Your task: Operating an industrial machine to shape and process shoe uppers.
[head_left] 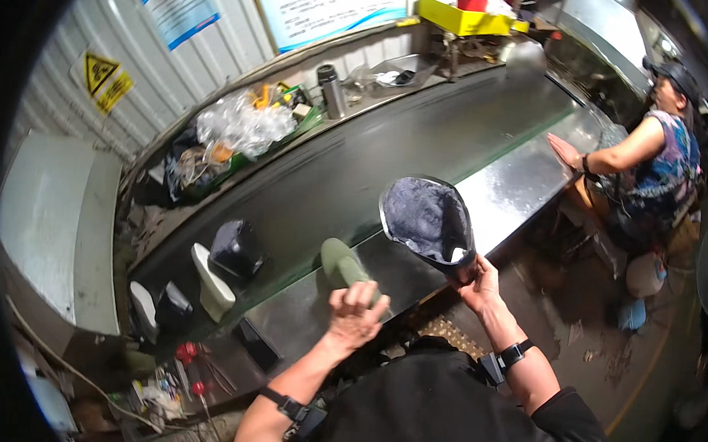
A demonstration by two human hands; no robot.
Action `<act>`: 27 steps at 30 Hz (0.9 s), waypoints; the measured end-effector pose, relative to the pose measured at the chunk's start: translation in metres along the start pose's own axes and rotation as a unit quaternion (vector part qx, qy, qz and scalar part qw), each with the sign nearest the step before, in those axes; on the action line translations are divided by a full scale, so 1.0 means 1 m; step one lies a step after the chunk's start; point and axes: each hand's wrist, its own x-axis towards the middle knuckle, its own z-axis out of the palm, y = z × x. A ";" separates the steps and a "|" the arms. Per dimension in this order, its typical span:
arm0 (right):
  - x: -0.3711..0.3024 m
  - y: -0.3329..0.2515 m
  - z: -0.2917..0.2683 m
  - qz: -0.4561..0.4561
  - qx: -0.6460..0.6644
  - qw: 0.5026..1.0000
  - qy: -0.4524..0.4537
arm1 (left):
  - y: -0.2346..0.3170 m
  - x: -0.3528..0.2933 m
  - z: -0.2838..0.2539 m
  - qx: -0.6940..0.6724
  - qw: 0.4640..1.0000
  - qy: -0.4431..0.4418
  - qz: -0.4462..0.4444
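Note:
My right hand [482, 287] grips a black boot [429, 217] with its opening facing up. Dark grey fleecy lining shows inside, with a small white patch near the rim. My left hand [356, 314] is closed around the near end of a green insole-shaped piece [340, 262], held over the metal bench edge, left of the boot. To the left on the belt stand another dark boot [236, 248] with grey lining and a white insole-shaped piece [212, 284]. Beyond them are a second white piece [144, 309] and a further dark boot [174, 301].
A dark conveyor belt [316, 170] runs behind the metal ledge [519, 178]. A co-worker [658, 158] sits at the far right, one hand on the ledge. Along the wall are a bin of plastic bags [246, 125] and a flask [330, 91]. Tools [188, 353] and a black phone-like slab [258, 345] lie left.

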 end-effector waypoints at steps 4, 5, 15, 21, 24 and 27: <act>0.043 -0.016 -0.056 0.035 -0.014 0.979 -0.202 | 0.045 0.009 0.032 -0.039 0.999 -0.022 0.014; 0.037 -0.011 -0.044 0.046 -0.024 0.978 -0.200 | 0.049 0.007 0.031 -0.088 0.994 -0.069 -0.005; -0.068 -0.020 0.038 -0.284 -0.286 0.905 -0.136 | -0.022 0.085 -0.051 -0.431 0.880 0.108 -0.168; -0.086 -0.008 0.058 -0.185 -0.196 0.948 -0.170 | 0.001 0.086 -0.040 -0.336 0.933 0.108 0.069; -0.091 -0.009 0.056 -0.170 -0.182 0.954 -0.166 | 0.000 0.083 -0.044 -0.430 0.893 0.130 0.015; -0.089 -0.015 0.057 -0.239 -0.215 0.931 -0.173 | -0.017 0.068 -0.045 -0.603 0.748 0.084 -0.262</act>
